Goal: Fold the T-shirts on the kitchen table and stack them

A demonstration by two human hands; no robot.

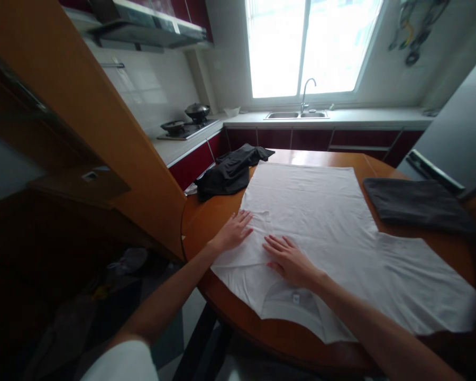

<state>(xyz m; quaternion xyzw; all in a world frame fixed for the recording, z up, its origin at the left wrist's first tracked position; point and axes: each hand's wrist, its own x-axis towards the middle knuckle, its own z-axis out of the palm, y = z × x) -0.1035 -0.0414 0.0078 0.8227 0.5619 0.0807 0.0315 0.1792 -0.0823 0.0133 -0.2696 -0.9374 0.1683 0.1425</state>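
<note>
A white T-shirt (321, 222) lies spread flat on a round wooden table (206, 222), its collar with a small label toward me. My left hand (233, 231) rests palm down on the shirt's left sleeve, fingers apart. My right hand (290, 260) lies flat on the fabric just above the collar, fingers spread and pointing left. Neither hand grips anything.
A crumpled black garment (230, 172) sits at the table's far left edge. A folded dark grey cloth (416, 203) lies at the right. An orange wooden panel (103, 132) stands left of the table. Behind are a counter with a sink (295, 114) and a stove (186, 127).
</note>
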